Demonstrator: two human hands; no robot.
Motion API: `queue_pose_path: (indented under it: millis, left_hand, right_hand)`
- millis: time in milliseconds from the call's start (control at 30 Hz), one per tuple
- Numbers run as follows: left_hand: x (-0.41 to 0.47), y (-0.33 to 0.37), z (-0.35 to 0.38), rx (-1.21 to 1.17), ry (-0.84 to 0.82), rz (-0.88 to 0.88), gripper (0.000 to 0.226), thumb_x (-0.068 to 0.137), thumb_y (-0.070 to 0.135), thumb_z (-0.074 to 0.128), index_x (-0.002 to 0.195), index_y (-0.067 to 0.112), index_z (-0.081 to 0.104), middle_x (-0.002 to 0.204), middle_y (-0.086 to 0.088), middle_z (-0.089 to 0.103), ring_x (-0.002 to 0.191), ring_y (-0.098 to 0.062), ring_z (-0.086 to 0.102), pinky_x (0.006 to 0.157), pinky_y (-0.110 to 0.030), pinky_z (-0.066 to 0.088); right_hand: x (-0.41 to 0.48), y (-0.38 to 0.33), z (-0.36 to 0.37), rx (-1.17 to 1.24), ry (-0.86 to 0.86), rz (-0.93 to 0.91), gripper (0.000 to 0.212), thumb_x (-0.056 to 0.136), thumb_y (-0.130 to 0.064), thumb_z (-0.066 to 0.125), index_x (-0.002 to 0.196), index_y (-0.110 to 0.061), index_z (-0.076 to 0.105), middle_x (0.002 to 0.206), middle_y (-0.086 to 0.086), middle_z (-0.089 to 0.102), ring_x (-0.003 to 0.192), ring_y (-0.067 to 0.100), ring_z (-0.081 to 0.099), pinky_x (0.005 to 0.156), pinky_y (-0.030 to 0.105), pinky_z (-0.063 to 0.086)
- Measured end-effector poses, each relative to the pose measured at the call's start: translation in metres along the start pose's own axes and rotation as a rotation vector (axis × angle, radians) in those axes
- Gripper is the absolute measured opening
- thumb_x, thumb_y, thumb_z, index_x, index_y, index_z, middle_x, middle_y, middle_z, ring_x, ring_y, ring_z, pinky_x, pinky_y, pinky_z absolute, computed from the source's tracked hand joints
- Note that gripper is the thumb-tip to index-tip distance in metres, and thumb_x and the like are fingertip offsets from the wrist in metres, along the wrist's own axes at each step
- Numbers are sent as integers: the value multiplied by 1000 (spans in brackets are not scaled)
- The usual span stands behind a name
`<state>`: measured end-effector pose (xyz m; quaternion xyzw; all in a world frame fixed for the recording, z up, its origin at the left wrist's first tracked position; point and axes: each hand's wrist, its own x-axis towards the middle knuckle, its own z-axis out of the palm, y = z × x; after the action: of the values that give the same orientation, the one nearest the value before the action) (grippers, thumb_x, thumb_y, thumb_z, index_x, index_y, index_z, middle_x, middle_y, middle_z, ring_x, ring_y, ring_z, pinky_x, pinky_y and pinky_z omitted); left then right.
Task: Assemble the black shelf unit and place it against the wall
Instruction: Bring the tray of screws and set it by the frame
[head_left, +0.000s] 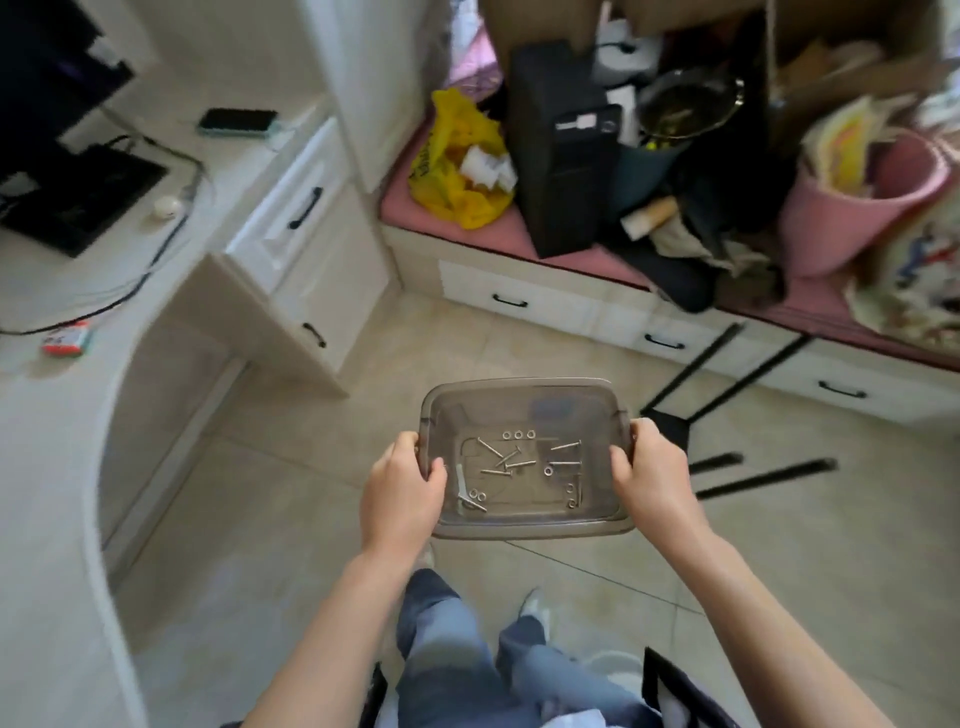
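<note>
Black shelf frame parts (696, 367) lie on the tiled floor (291, 467), leaning against the drawer bench (571, 306), just right of the tray. A translucent grey tray (519, 385) of loose screws (506, 460) and washers (518, 434) is held above the floor. The left hand (402, 493) and right hand (657, 478) grip its opposite rims, thumbs inside.

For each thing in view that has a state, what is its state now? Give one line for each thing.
container, without lid, held up by both hands.
left hand, grips the container's left rim.
right hand, grips the container's right rim.
screws and washers, loose, scattered on the container's bottom.
black frame, unassembled, part leaning against the bench drawers.
bench drawers, closed.
yellow bag, open at the top.
</note>
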<state>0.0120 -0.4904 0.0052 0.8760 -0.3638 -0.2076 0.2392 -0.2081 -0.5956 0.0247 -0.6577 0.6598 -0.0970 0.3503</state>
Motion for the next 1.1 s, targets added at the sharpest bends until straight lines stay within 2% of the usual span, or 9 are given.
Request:
queue_pose_path:
  millis: [67,233,300,500,633,767,933,1100]
  left_hand:
    - [-6,28,21,22,-44,40,16,92,20,65,104,9,62,99,-9,68,96,-34,62,71,-34,39]
    - [-12,87,66,51,-150,133,16,92,22,66,105,12,62,98,-7,68,95,-34,62,78,-37,43]
    - [-12,108,82,60,-191,177,16,92,22,66,104,13,62,95,-6,67,94,-34,61,79,-37,44]
    - [-3,172,123,123,-272,259,11,93,24,66,97,17,58,84,3,57,88,-30,59,69,-33,36]
    - [13,218,157,134,-334,324,13,92,24,66,90,21,53,78,5,54,84,-30,59,68,-35,41]
    - [31,263,183,146,-387,377,12,92,23,66,90,21,54,81,3,58,85,-29,60,70,-37,46]
    - [49,310,217,154,-431,394,14,90,25,67,95,17,57,89,-2,66,87,-30,62,74,-39,50]
    - [51,348,251,176,-488,418,16,91,25,68,93,18,54,84,1,63,84,-27,59,71,-37,48]
  right_hand:
    - [2,28,-22,9,43,48,8,96,-12,53,99,-5,53,89,9,59,85,31,54,70,33,35]
    - [1,87,-67,79,138,157,5,97,-9,54,101,-7,54,88,6,56,89,30,54,71,30,33]
    - [3,107,-80,99,170,207,11,96,-8,55,106,-3,57,89,9,58,93,33,56,73,30,33]
    - [24,153,-113,130,257,326,16,95,-6,58,108,2,59,98,21,67,97,40,60,72,33,35]
    - [51,177,-140,124,302,378,20,95,-7,58,112,3,58,102,22,66,99,40,59,74,33,36]
    - [80,195,-168,111,322,432,22,95,-8,58,113,3,57,102,23,66,99,41,59,79,39,42]
    - [109,216,-200,102,314,487,22,94,-9,60,112,3,57,101,22,66,97,40,59,73,33,35]
    - [125,245,-227,114,316,533,20,94,-10,62,109,1,58,98,18,65,96,37,59,73,31,36]
